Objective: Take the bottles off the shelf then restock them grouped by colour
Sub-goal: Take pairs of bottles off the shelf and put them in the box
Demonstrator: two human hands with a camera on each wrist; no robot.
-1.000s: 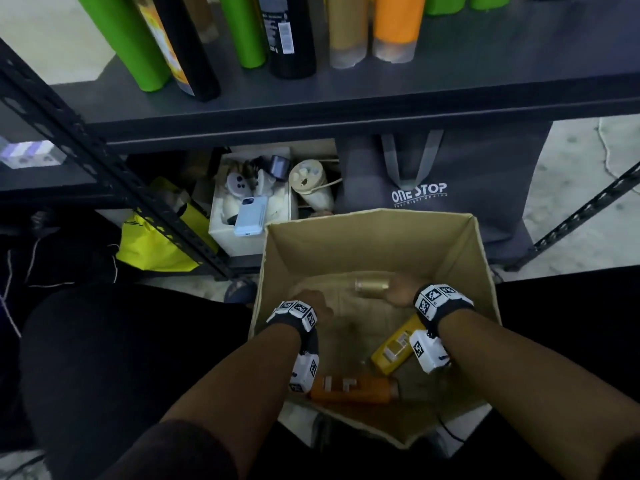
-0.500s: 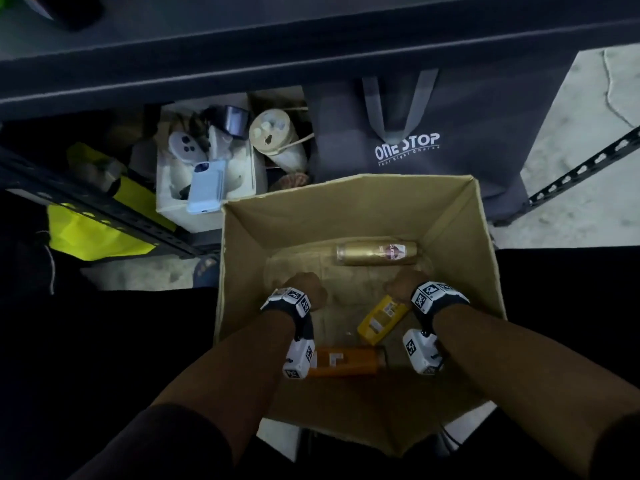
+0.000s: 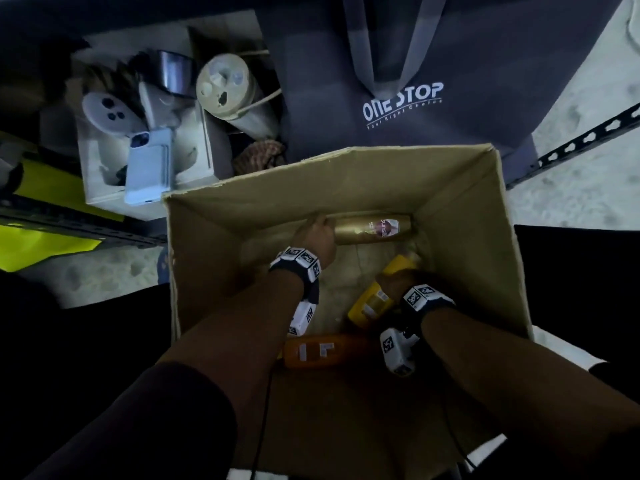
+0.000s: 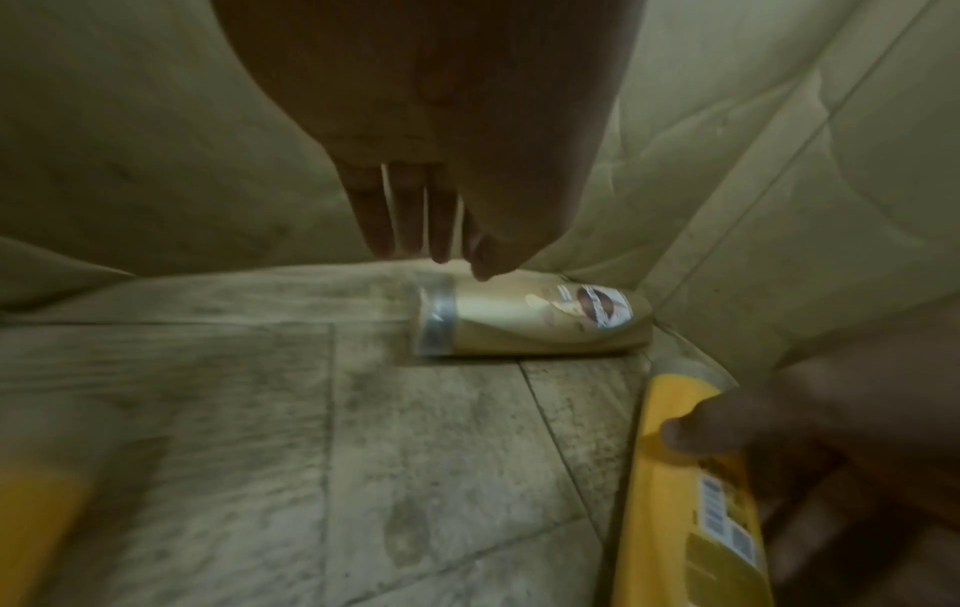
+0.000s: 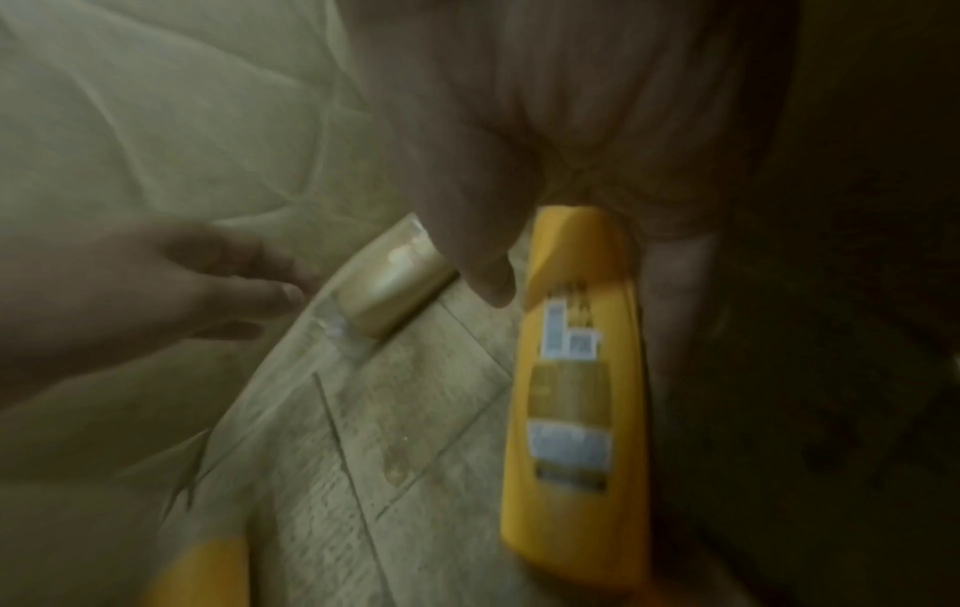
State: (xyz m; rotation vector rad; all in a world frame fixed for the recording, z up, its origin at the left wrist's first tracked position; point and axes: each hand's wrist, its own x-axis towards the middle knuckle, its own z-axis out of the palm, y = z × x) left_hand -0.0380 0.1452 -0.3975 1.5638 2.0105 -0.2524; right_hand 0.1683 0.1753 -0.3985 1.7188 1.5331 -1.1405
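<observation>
Now left hand (image 3: 318, 233) reaches gold bottle (image 3: 372, 227).

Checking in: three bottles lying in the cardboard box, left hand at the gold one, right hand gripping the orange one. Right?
Not quite. The right hand grips the yellow bottle, as the right wrist view shows; the orange bottle lies untouched. The rest stands: left hand at the gold bottle.

Cardboard box (image 3: 485, 209) floor: gold bottle (image 3: 372, 231), yellow bottle (image 3: 372, 299), orange bottle (image 3: 322, 351) (all lying flat)
</observation>
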